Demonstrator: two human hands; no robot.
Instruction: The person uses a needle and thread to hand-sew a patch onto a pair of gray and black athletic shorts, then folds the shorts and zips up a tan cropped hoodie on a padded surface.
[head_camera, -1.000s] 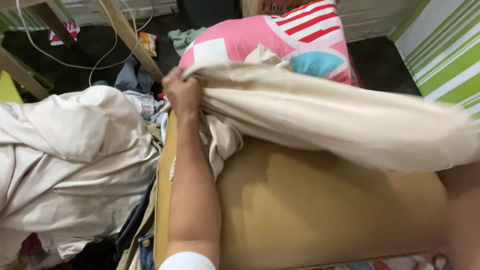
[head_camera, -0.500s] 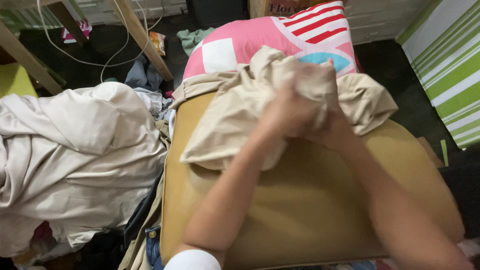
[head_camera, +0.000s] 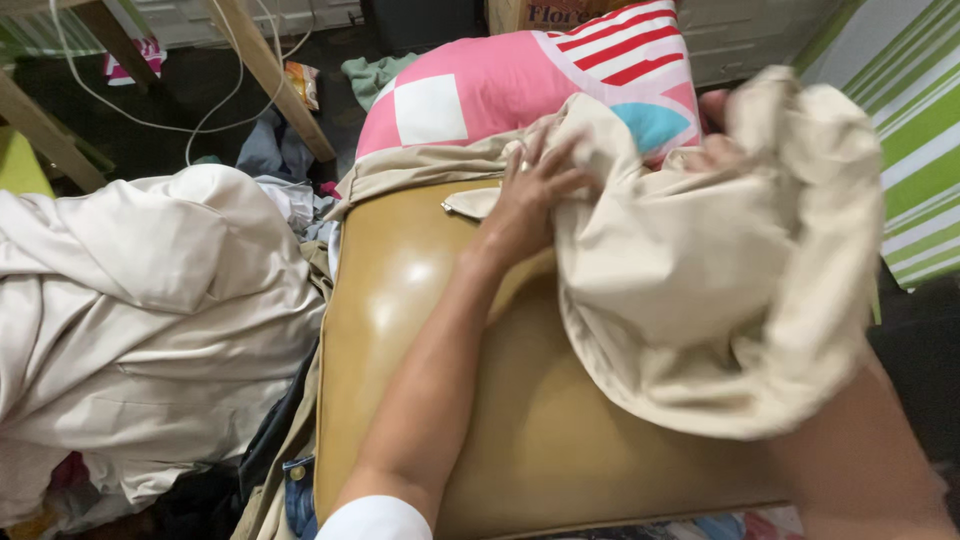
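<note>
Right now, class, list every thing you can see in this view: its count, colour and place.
cloth: one, beige, on the cushion, in both hands
cushion: one, tan, shiny, centre
pillow: one, pink with white, red and blue patches, behind the cushion
clothes pile: one, cream, left
cable: one, white, on the dark floor, top left
striped fabric: one, green and white, right
left hand: on the cloth's edge
right hand: wrapped in the cloth, mostly hidden
</note>
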